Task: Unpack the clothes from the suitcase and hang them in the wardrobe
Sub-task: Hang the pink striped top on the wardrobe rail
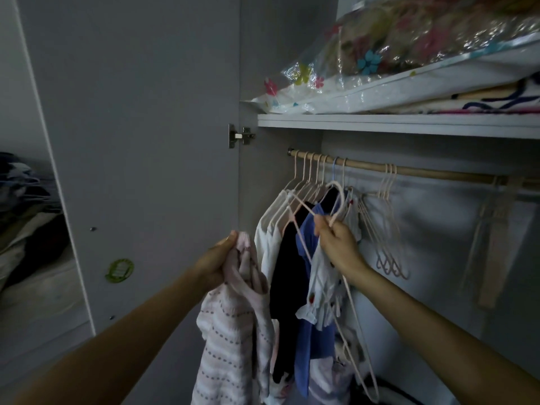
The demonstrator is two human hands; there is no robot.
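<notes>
Left hand [217, 260] clutches pink garment [233, 325] centre-frame; right hand [336, 242] pinches loose hanger [336, 258]. Thread hanger through neckline, then hook rail [438, 173].

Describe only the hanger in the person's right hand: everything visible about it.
The hanger is thin and pale pink, wire-like, possibly with a coated surface. The right hand grips it at the neck just below the hook, which curves up in front of the hung clothes and is not on the wooden rail. It carries no garment. Its body hangs tilted, one arm running up-left across the clothes, the other dropping down-right towards the wardrobe floor. Whether it touches the clothes behind cannot be told.
</notes>
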